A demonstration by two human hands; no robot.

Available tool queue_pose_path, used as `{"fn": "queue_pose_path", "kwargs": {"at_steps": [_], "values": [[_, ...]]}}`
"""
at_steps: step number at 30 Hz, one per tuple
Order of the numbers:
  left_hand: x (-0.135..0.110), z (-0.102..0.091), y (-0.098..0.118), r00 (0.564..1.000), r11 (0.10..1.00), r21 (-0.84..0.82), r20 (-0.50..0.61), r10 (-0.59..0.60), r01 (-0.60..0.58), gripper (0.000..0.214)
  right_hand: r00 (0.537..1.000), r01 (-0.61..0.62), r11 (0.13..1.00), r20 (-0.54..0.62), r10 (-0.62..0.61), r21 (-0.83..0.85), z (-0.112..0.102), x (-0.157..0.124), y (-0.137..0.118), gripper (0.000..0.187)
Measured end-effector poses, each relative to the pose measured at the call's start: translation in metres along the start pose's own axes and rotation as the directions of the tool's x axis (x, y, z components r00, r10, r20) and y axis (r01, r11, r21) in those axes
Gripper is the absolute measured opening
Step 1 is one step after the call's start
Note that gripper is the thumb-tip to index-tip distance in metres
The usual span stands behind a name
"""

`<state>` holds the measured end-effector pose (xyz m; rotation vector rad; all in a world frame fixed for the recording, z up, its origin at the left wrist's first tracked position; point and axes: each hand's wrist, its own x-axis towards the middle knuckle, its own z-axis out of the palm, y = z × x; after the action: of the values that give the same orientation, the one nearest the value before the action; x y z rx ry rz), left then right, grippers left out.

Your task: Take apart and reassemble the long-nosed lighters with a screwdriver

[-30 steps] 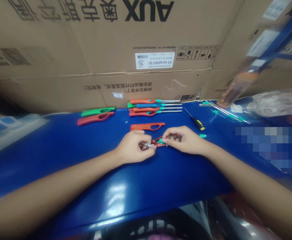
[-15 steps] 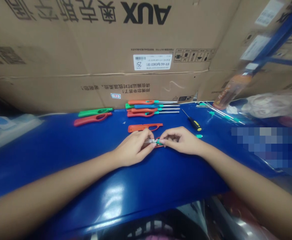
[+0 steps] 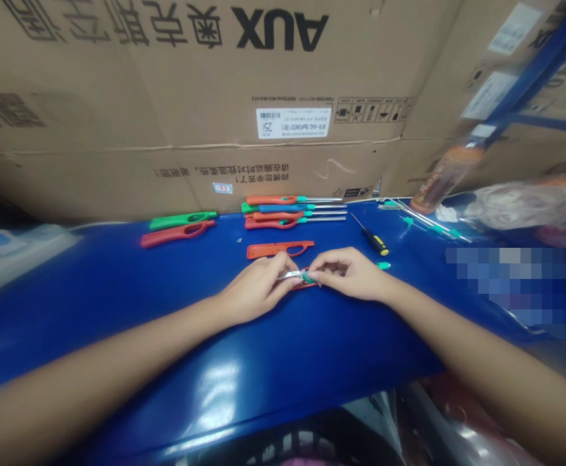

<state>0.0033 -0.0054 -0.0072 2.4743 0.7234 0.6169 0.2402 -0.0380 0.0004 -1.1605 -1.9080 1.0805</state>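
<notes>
My left hand (image 3: 268, 285) is closed, thumb and fingers pinching a small clear, shiny tube like a lighter's fuel tank (image 3: 288, 275). Right against its end, my right hand (image 3: 345, 275) pinches a small green plastic part (image 3: 306, 277); the fingertips cover much of it. Under both sets of fingers lies a red lighter shell half (image 3: 306, 287), mostly hidden. An orange lighter shell half (image 3: 280, 249) rests just behind my left hand. Beyond my right wrist a green tip (image 3: 384, 265) pokes out.
Several long-nosed lighters (image 3: 295, 210) lie in a stack by the cardboard box (image 3: 190, 97). Green and red handle shells (image 3: 180, 228) sit left of them. To the right are a screwdriver (image 3: 370, 236), metal tubes with green parts (image 3: 428, 222) and an orange-capped bottle (image 3: 450, 175).
Both hands keep their pinch at nearly the same spot. The clear tube has turned slightly between my left fingers, and a little more of the red shell shows below. The camera view shifted slightly.
</notes>
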Motion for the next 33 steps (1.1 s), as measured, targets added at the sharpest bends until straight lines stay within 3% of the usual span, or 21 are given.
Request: {"fn": "queue_pose_path", "kwargs": {"at_steps": [18, 33], "values": [[0.0007, -0.0007, 0.0011, 0.999, 0.999, -0.044, 0.036, 0.007, -0.005, 0.019, 1.000, 0.008, 1.000, -0.001, -0.008, -0.003, 0.0013, 0.0003, 0.0004, 0.031], [0.0014, 0.0009, 0.0018, 0.998, 0.996, 0.067, 0.041, 0.051, -0.054, 0.018, 1.000, -0.006, 1.000, 0.025, 0.006, 0.006, 0.0014, 0.0001, -0.0029, 0.036]]}}
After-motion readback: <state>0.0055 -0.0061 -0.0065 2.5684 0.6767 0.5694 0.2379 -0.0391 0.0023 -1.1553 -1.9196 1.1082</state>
